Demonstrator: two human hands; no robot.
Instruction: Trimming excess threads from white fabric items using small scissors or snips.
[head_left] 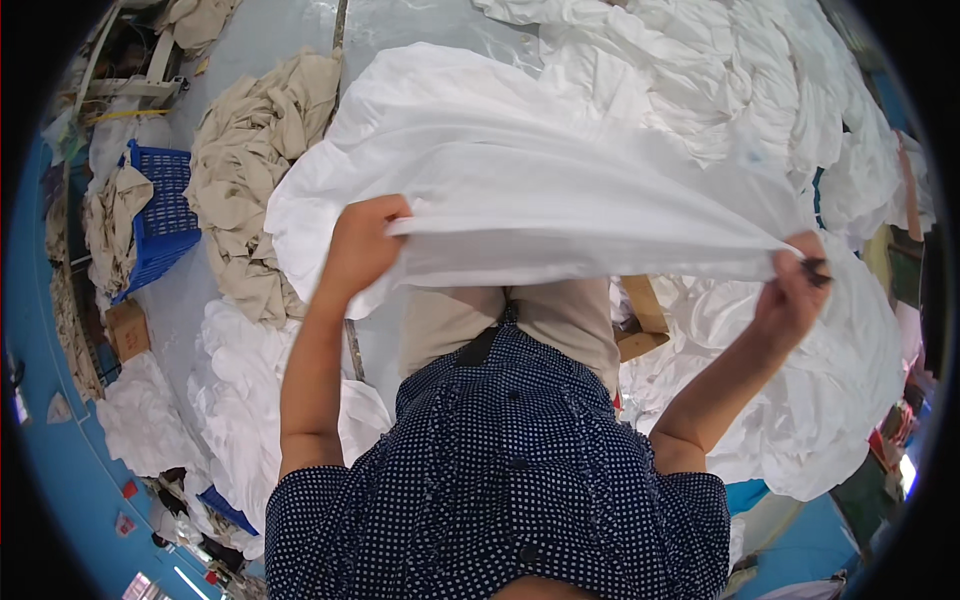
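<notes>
A thin white cloth (560, 225) is stretched across in front of my body, its near edge held up between my hands. My left hand (362, 245) is closed on one part of that edge, fingers pinched over the fabric. At the other end my right hand (792, 295) grips the cloth too, pulling it into taut folds. A small dark object (817, 271) shows at the right hand's fingers; its kind is too small and blurred to tell. The far part of the cloth spreads out over the pale surface.
A heap of beige cloth (255, 165) lies to the left, near a blue plastic basket (165, 205). White fabric piles fill the far right (690, 75) and near left (235, 370). An open cardboard box (645, 320) sits right of my legs.
</notes>
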